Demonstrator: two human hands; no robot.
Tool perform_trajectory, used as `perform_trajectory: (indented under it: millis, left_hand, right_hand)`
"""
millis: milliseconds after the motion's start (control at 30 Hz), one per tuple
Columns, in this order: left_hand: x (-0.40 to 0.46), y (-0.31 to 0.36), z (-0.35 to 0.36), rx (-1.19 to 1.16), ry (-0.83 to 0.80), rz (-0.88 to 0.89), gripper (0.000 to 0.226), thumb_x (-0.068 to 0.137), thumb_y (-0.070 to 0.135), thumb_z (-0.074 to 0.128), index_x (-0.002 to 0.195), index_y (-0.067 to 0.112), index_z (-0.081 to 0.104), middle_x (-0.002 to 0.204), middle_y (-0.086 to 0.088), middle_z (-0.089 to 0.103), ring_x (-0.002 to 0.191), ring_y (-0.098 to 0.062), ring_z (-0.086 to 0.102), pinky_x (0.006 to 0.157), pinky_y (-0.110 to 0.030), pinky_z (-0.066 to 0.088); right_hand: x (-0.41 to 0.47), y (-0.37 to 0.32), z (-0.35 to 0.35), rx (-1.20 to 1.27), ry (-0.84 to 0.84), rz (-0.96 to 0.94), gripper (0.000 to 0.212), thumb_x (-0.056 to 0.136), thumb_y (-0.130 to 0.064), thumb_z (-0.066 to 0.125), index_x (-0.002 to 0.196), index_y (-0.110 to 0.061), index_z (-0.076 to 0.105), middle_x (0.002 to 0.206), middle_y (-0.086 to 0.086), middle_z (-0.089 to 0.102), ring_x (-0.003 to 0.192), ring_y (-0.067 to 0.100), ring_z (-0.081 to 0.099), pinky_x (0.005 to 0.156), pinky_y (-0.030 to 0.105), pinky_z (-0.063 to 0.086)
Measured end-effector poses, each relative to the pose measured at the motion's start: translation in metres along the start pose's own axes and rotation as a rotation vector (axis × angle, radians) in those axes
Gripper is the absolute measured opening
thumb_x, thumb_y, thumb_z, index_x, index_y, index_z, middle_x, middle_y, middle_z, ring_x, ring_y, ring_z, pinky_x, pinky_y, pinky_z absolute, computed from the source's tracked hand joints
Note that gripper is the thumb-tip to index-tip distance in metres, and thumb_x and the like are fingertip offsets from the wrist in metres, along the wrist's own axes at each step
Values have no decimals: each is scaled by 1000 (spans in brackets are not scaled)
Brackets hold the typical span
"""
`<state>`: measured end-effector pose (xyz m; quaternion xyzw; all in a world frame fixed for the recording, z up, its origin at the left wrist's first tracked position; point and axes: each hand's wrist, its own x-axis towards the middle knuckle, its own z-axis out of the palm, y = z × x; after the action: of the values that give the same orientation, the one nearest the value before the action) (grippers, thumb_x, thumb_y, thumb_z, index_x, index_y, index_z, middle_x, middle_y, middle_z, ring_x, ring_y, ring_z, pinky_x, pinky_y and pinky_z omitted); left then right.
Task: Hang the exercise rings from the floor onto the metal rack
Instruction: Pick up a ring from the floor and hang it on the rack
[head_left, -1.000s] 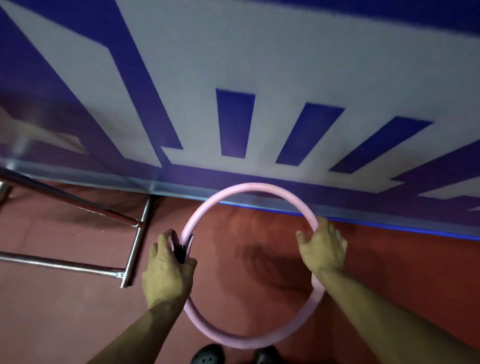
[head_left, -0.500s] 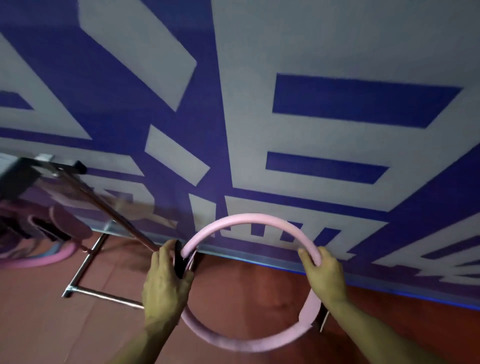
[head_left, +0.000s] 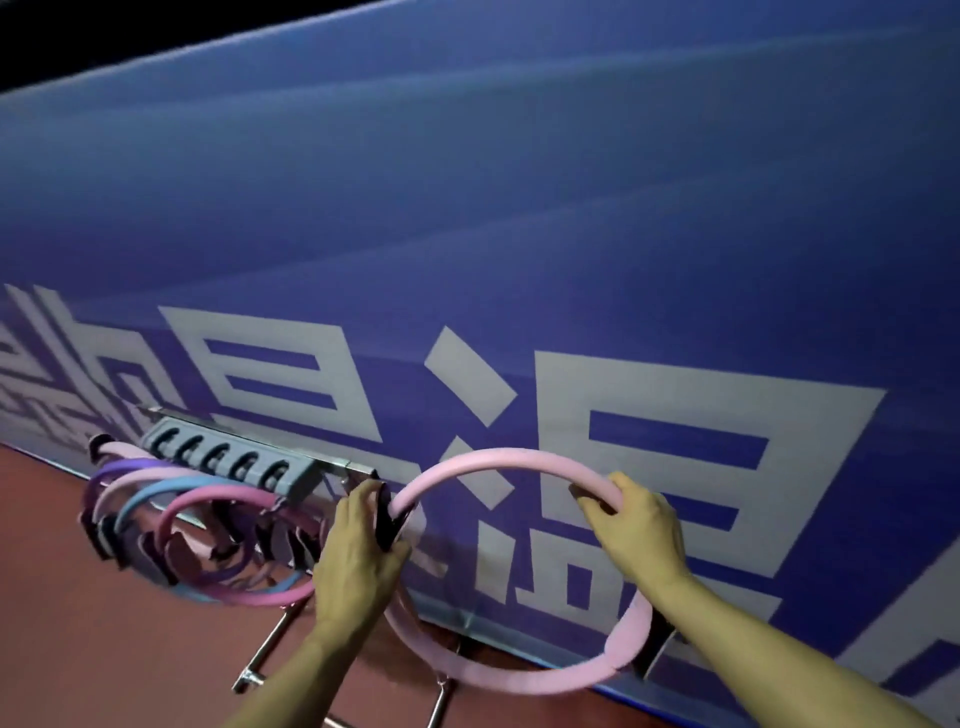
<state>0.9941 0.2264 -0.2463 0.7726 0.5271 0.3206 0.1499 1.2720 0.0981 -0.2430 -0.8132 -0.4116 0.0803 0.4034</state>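
Ring (head_left: 498, 462) upright, facing viewer, gripped by both hands beside rack (head_left: 234, 462).

You've got the exercise ring (head_left: 511, 462) up in front of you, left hand (head_left: 358, 551) on its left side, right hand (head_left: 641, 530) on its upper right. The metal rack (head_left: 244, 462) sits just left of your left hand, with the hung rings (head_left: 197, 525) bunched under it. Banner wall (head_left: 519, 234) runs behind everything, floor (head_left: 78, 649) below.

Dim, bluish light; motion blur smears the view, wide-angle bending at edges.
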Motion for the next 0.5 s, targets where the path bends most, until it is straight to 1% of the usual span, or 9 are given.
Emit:
perform_trajectory:
  millis: [100, 200, 233, 300, 333, 433, 500]
  left_hand:
    - [17, 6, -35, -2, 54, 29, 58, 72, 20, 76, 118, 37, 45, 109, 19, 49, 97, -20, 58, 64, -38, 48]
    - [26, 2, -65, -4, 92, 38, 53, 75, 25, 76, 116, 37, 45, 109, 17, 51, 96, -22, 59, 63, -37, 45]
    - [28, -3, -75, -6, 100, 31, 51, 77, 27, 76, 116, 38, 45, 110, 16, 52, 96, -22, 59, 63, -37, 44]
    - [31, -18, -96, -12, 96, 33, 52, 79, 30, 74, 120, 38, 43, 113, 15, 54, 97, -24, 60, 64, -39, 47]
    - [33, -28, -108, -16, 86, 48, 54, 80, 30, 73, 122, 38, 41, 114, 14, 54, 97, -24, 60, 64, -40, 49]
    - [40, -62, -142, -17, 32, 89, 57, 81, 37, 74, 125, 34, 38, 113, 10, 54, 96, -28, 62, 63, -43, 52]
    - [46, -85, -167, 12, 1, 94, 69, 81, 50, 74, 136, 29, 38, 122, 5, 54, 104, -25, 61, 72, -43, 54]
  right_hand:
    - [9, -50, -9, -60, 47, -136, 22, 88, -43, 71, 90, -26, 58, 67, -8, 56, 58, 4, 56, 50, 17, 37]
    - [9, -96, -8, -163, 57, -202, 22, 88, -41, 71, 89, -27, 54, 68, -8, 54, 59, 7, 55, 50, 19, 37]
    - [7, -110, -7, -194, 51, -202, 21, 88, -40, 71, 89, -26, 54, 69, -7, 55, 60, 9, 56, 50, 20, 39]
    - [1, -137, 0, -231, 36, -187, 19, 89, -37, 70, 90, -24, 57, 73, -5, 58, 65, 12, 60, 54, 24, 49]
    - [-4, -150, 4, -243, 30, -181, 17, 89, -36, 69, 91, -22, 59, 74, -5, 58, 67, 12, 61, 56, 25, 51]
    - [-19, -195, 20, -286, 24, -199, 15, 91, -35, 66, 91, -22, 60, 74, -5, 58, 67, 15, 59, 54, 23, 43]
    - [-33, -228, 36, -338, 22, -231, 14, 90, -36, 64, 91, -22, 62, 75, -5, 59, 66, 16, 57, 54, 24, 39]
